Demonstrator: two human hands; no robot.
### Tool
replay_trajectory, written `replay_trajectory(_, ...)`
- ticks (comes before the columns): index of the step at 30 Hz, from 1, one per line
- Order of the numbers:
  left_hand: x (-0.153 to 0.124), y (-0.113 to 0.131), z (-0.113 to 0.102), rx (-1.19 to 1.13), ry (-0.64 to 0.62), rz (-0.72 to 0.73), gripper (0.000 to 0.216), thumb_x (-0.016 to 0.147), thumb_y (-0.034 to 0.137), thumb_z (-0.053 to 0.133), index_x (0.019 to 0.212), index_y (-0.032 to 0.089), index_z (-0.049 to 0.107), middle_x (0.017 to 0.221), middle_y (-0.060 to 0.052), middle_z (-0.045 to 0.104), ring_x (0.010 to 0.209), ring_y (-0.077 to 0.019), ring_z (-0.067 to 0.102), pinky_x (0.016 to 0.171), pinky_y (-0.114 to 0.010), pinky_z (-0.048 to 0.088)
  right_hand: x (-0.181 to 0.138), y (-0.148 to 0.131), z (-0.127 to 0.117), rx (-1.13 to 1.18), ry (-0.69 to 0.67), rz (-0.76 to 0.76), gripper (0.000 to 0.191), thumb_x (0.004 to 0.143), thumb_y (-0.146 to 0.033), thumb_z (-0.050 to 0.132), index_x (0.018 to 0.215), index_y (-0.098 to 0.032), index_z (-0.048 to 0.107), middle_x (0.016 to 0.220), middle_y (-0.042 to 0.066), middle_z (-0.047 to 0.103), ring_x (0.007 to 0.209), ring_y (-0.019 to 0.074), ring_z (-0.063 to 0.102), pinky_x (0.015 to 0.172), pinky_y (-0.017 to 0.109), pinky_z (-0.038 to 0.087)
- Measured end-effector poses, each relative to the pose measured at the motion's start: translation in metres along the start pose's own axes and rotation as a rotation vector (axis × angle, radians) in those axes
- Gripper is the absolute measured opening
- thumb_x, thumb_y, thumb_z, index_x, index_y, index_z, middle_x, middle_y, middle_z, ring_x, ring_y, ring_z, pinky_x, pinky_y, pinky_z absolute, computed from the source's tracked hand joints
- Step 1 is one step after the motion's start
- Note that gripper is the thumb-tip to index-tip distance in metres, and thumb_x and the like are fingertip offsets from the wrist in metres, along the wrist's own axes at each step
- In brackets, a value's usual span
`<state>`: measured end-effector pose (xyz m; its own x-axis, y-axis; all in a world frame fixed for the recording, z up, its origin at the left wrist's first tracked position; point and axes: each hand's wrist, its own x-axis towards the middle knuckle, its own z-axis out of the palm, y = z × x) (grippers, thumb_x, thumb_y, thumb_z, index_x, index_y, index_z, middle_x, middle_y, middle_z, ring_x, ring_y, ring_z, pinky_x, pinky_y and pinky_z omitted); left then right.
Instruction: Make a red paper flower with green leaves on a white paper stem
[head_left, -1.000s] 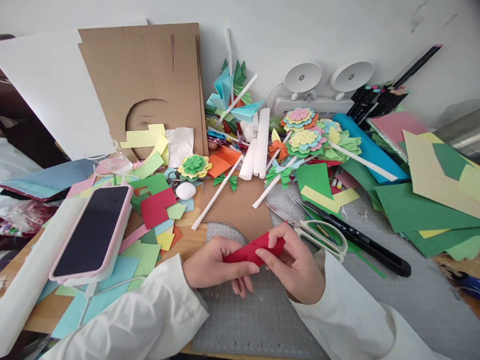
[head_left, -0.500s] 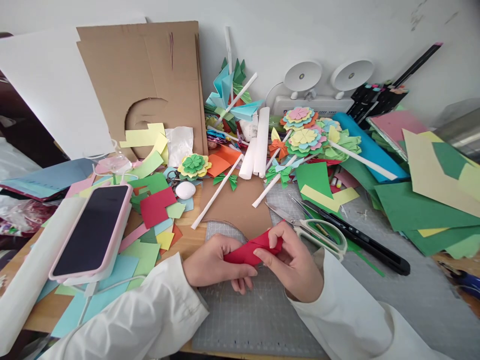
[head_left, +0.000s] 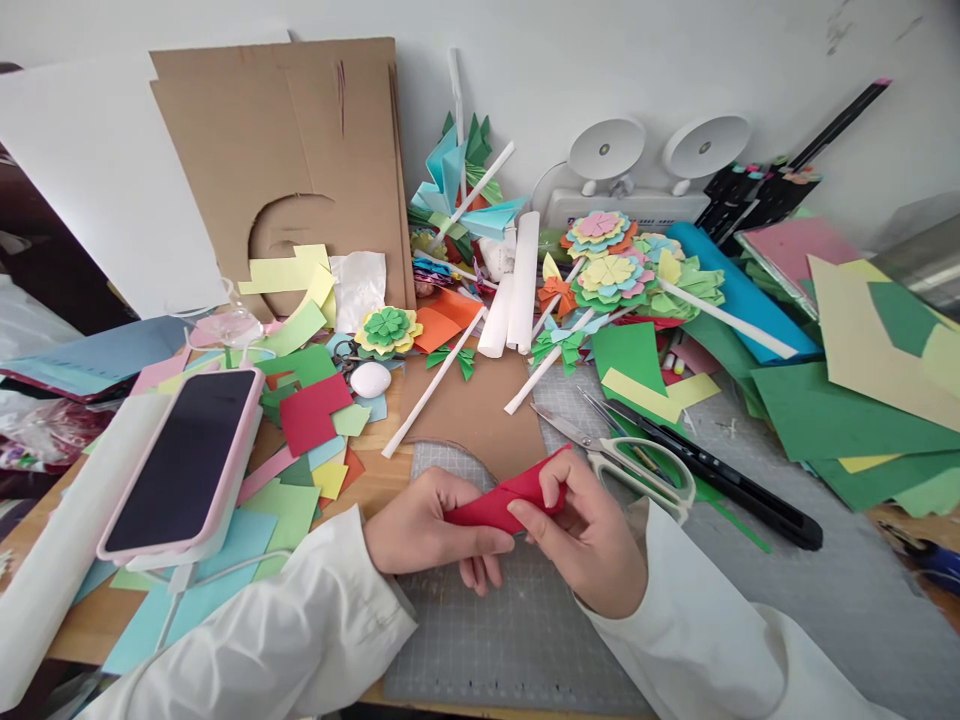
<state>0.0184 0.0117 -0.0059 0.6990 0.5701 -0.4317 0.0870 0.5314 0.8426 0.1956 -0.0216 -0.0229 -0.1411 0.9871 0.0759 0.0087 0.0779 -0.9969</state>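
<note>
Between my two hands is a folded piece of red paper (head_left: pixel 495 505), held above the grey cutting mat (head_left: pixel 517 640). My left hand (head_left: pixel 435 525) grips its left end, thumb along the lower edge and fingers behind. With thumb and forefinger, my right hand (head_left: pixel 585 525) pinches the right end; its other fingers are curled and partly hidden. Just beyond my right hand lie scissors with pale handles (head_left: pixel 686 490) and a black utility knife (head_left: pixel 720 475). A piece of brown cardboard (head_left: pixel 480 415) lies on the mat behind the paper.
A phone in a pink case (head_left: pixel 184 460) stands at left among coloured paper scraps (head_left: pixel 292 515). Paper flowers (head_left: pixel 607 275) and white paper sticks (head_left: pixel 435 380) fill the back. Green paper sheets (head_left: pixel 847 415) lie at right. Cardboard sheets (head_left: pixel 225 140) lean against the wall.
Both hands stay in nearly the same place on the red paper. The paper's right end has shifted slightly, and my right fingers have moved a little on it.
</note>
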Motion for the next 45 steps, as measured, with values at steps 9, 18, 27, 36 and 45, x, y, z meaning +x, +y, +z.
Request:
replay_trajectory(9,0.000,-0.002,0.004,-0.053,0.015,-0.001,0.027,0.071,0.034,0.075,0.071,0.007,0.069,0.060,-0.008,0.071,0.047,-0.0129,0.066,0.045,-0.018,0.053,-0.004,-0.001,0.001,0.037,0.016,-0.024,0.024,0.089,-0.030,0.053,0.077,-0.024,0.034,0.060,-0.006,0.043,0.046,0.0090,0.044,0.041,0.020,0.037)
replay_trajectory(18,-0.004,0.007,0.000,-0.122,0.044,0.068,0.028,0.072,0.035,0.074,0.072,0.007,0.068,0.060,-0.009,0.072,0.047,-0.0134,0.066,0.041,-0.017,0.050,0.010,-0.011,-0.005,0.162,0.061,0.017,0.027,0.083,-0.047,0.057,0.087,-0.025,0.041,0.066,-0.004,0.051,0.046,0.0086,0.045,0.036,0.018,0.036)
replay_trajectory(27,-0.003,0.007,0.004,-0.098,-0.012,0.029,0.029,0.072,0.035,0.073,0.065,0.007,0.068,0.059,-0.008,0.071,0.046,-0.0126,0.065,0.042,-0.017,0.050,0.001,-0.007,0.000,-0.110,-0.197,0.066,0.042,0.090,-0.043,0.045,0.055,-0.019,0.046,0.043,-0.004,0.037,0.040,0.0078,0.034,0.039,0.023,0.029)
replay_trajectory(36,-0.003,0.003,-0.003,-0.049,-0.103,0.026,0.025,0.073,0.033,0.072,0.073,0.008,0.070,0.062,-0.007,0.071,0.049,-0.0118,0.065,0.045,-0.016,0.050,-0.003,-0.010,-0.001,-0.082,-0.275,0.060,0.040,0.092,-0.037,0.041,0.056,-0.020,0.043,0.043,-0.005,0.038,0.039,0.0080,0.035,0.040,0.023,0.028)
replay_trajectory(45,-0.005,0.004,-0.001,0.002,-0.141,-0.018,0.030,0.074,0.038,0.071,0.069,0.008,0.067,0.055,-0.005,0.067,0.042,-0.0084,0.060,0.040,-0.014,0.046,-0.004,-0.009,-0.003,0.040,-0.381,0.118,0.043,0.092,-0.042,0.040,0.058,-0.018,0.047,0.048,-0.003,0.042,0.042,0.0077,0.038,0.041,0.021,0.030)
